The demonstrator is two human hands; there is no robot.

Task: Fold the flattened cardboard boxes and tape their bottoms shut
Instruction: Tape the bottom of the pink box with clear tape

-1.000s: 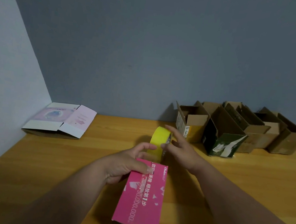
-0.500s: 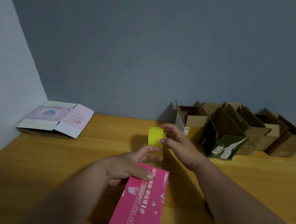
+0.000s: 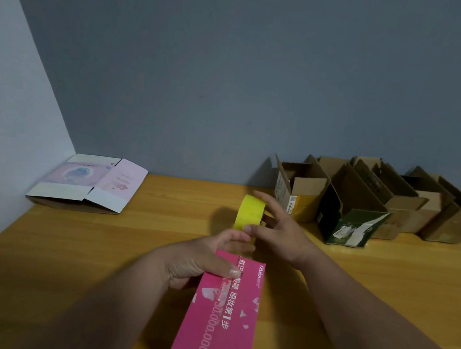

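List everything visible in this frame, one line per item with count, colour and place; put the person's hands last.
pink box: 1, bright pink with white print, near centre of the table, held at its far end.
tape roll: 1, yellow, held above the table just beyond the pink box.
flattened box: 1, pale pink and white, lying flat at the far left by the wall.
folded boxes: a row of about five, brown cardboard, one with a dark green face, far right against the wall.
table: 1, wooden, yellow-brown.
walls: grey-blue, behind and to the left.
left hand: gripping the pink box's far end.
right hand: holding the tape roll.
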